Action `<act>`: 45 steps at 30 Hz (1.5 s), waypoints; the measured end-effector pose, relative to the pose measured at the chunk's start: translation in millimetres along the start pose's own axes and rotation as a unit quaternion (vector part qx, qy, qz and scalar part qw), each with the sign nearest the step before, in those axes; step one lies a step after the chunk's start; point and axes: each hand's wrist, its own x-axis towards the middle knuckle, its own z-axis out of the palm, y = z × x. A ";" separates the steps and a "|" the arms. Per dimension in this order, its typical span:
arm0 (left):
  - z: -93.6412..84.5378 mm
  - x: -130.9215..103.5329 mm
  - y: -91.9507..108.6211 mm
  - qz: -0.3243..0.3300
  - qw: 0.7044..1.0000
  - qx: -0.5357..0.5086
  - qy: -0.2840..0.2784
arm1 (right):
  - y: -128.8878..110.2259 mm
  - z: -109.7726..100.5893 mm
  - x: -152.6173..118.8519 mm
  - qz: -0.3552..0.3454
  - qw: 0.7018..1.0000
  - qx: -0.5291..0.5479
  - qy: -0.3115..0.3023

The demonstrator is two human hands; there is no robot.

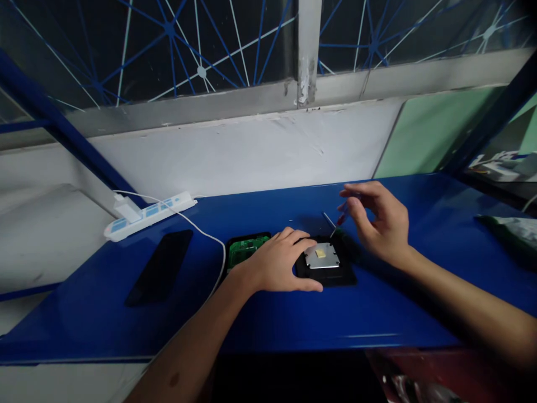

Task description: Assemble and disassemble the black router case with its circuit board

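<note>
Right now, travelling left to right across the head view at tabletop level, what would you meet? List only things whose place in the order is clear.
White power strip → green circuit board → silver metal plate → right hand → crinkled package.

Between the bare left forearm (pixel 197 330) and bare right forearm (pixel 457 296), I have free room along the front of the glossy blue worktop (pixel 310 322). Leftward, a thin white cable (pixel 216 241) bars a low pass; a long white power strip (pixel 171 207) obstructs the back left, a white wall (pixel 251 157) the rear.
</note>
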 end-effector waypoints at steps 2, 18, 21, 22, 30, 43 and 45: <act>-1.4 -0.3 0.4 -0.001 1.000 -0.003 0.001 | 2.0 1.0 0.0 0.005 1.000 0.003 0.008; -0.5 3.2 -1.5 -0.036 0.997 0.059 0.036 | 3.8 13.3 -8.4 0.061 0.996 0.044 -0.041; -0.9 4.5 -2.1 -0.030 0.996 0.069 0.041 | 3.7 14.3 -10.1 0.059 0.996 0.058 -0.043; -0.7 4.9 -2.4 -0.029 0.996 0.071 0.045 | 3.7 14.5 -10.4 0.058 0.995 0.061 -0.044; 3.9 6.1 -7.7 -0.046 0.993 0.085 0.069 | 5.7 13.6 -6.6 0.034 0.997 0.075 0.006; -2.5 6.6 -1.5 -0.019 0.996 0.054 0.068 | 0.4 8.0 -10.4 0.004 0.999 0.037 -0.024; -1.5 6.6 -1.4 0.000 0.997 0.040 0.065 | -0.5 8.1 -11.0 -0.001 0.999 0.035 -0.031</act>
